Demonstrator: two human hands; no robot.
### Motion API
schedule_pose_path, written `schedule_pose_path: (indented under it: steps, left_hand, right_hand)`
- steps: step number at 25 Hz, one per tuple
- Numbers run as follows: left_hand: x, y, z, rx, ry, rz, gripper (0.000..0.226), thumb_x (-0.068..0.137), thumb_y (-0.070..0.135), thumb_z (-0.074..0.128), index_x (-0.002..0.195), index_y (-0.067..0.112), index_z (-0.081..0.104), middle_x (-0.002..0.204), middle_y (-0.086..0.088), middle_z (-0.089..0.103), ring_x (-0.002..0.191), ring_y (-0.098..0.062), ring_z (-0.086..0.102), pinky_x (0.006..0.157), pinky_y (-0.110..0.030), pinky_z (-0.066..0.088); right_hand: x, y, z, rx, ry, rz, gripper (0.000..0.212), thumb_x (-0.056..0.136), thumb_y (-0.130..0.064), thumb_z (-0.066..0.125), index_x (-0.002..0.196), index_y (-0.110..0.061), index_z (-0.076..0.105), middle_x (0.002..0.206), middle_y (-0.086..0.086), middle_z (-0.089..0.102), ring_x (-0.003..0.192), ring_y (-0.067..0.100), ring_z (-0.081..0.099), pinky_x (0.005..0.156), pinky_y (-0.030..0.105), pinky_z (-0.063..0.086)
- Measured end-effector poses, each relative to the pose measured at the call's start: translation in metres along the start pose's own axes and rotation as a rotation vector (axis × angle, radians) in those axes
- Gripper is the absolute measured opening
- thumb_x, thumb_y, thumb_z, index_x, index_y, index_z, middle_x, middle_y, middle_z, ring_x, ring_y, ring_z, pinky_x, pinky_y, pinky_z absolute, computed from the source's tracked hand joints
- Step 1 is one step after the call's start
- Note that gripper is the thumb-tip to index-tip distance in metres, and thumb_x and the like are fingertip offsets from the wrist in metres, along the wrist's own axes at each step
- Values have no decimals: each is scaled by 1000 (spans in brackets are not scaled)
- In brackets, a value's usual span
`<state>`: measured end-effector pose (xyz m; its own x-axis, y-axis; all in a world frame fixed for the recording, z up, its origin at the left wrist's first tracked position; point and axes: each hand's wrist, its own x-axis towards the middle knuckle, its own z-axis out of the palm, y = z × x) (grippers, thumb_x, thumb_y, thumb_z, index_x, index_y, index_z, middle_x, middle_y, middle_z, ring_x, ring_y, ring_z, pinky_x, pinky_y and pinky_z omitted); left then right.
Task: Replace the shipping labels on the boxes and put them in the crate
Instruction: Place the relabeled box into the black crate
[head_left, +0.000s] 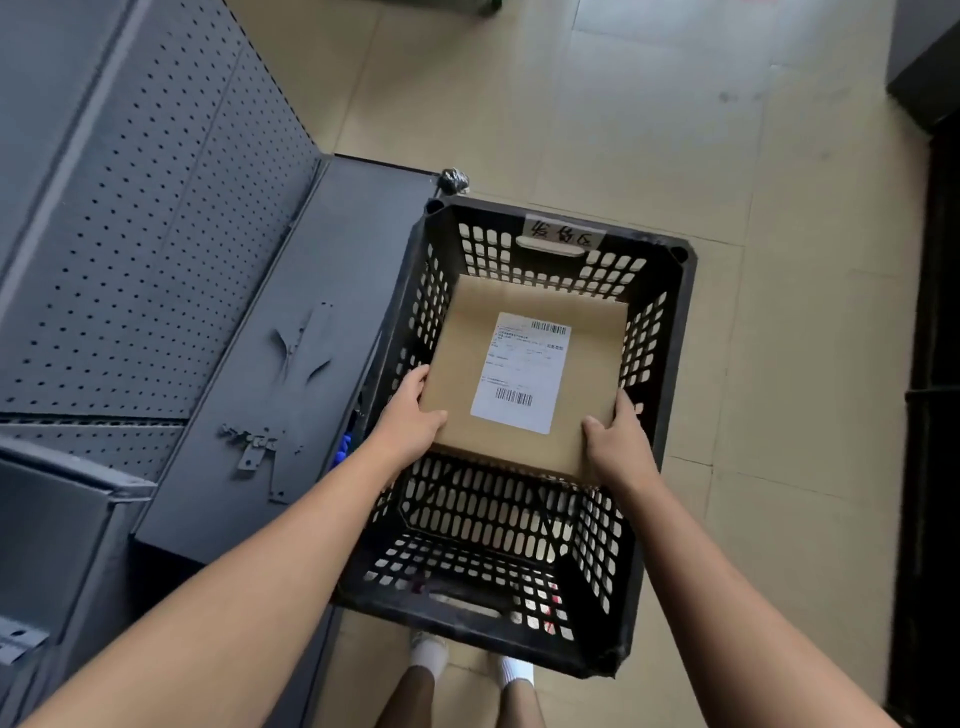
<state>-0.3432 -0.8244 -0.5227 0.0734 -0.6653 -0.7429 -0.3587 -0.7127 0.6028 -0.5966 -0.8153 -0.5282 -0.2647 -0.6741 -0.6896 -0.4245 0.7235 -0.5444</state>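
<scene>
Head view: left hand (410, 410) and right hand (618, 441) grip the box (582, 364) at 8 and 4 o'clock. It sits inside the crate (670, 332), label (522, 371) up

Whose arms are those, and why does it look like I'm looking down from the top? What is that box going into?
The picture comes from a camera worn on a person's head, so you see what they see when they look down. The two bare arms are theirs. The left hand and the right hand grip the near corners of a flat brown cardboard box, with a white shipping label with barcodes stuck on top. They hold it inside a black plastic crate with holes, which stands on the beige tiled floor. On the left is a grey metal shelf with small metal brackets lying on it.
</scene>
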Motion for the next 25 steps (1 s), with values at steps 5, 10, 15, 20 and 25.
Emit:
schedule_pose_path:
  steps: [5,10,15,20,25]
  left_hand:
    - [32,-11,4,101,-37,-10,75,93,-1,61,153,21,22,154,0,45,120,-10,49,91,-26,44]
    - [56,-15,10,185,-30,17,78,91,5,66,154,23,22,156,1,42,133,-17,48,109,-36,42]
    - [65,-12,13,313,-4,25,80,93,17,67,157,25,20,154,-1,45,135,-22,49,111,-40,40]
    - [42,9,9,461,77,110,71,97,34,60,156,25,22,157,-1,40,138,-25,45,109,-43,39]
    - [-1,81,-11,700,173,305,46,101,41,47,145,27,41,146,4,52,128,-23,53,98,-42,43]
  right_hand:
    - [26,4,11,-16,11,65,57,96,-8,48,150,-20,32,136,6,57,123,28,54,100,30,40]
    - [44,13,24,-38,54,77,54,90,-3,45,140,-20,40,129,7,60,113,28,57,88,25,39]
    - [47,7,25,-64,87,52,54,90,-6,45,142,-22,37,120,2,58,103,24,55,84,26,39]
    - [25,-17,21,-216,115,-78,58,94,-14,45,149,-10,30,153,13,32,137,29,38,109,41,33]
    - [-13,-67,-9,-367,109,-305,42,99,-24,43,139,-14,49,143,5,47,129,20,48,105,37,39]
